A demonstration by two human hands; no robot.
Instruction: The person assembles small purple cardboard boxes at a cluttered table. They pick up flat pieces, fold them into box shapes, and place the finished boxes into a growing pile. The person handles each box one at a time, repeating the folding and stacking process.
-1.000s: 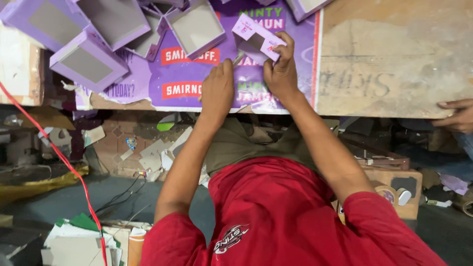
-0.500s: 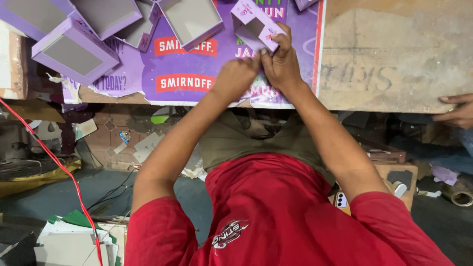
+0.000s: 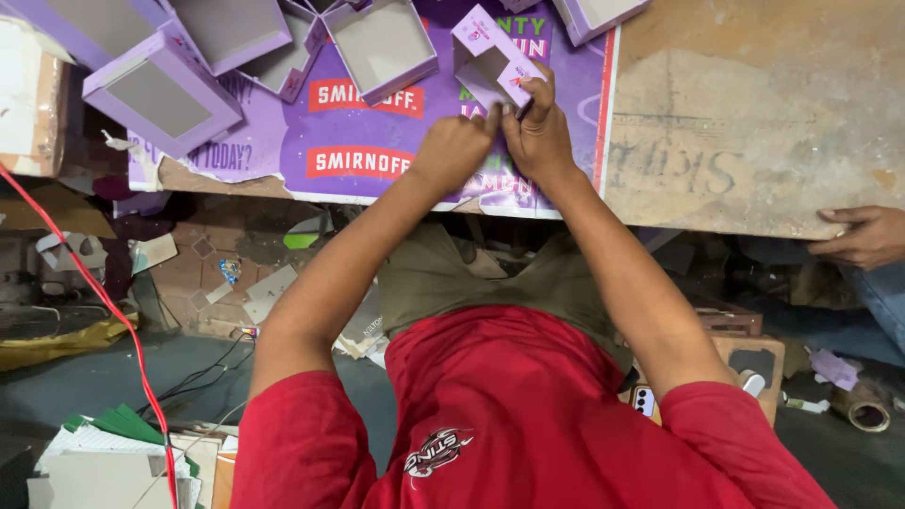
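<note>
We count six purple boxes (image 3: pixel 382 47) on the tabletop (image 3: pixel 754 113), two working hands (image 3: pixel 452 151), and one other hand (image 3: pixel 863 236).

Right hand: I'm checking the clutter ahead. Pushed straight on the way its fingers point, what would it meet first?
Probably the small purple box that the right hand already pinches.

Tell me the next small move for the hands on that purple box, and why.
Probably press the side flap flat against the wall. Both hands, left hand and right hand, pinch one edge of the half-formed small purple box, which lies tilted on the purple sheet, unlike the finished open boxes nearby.
</note>
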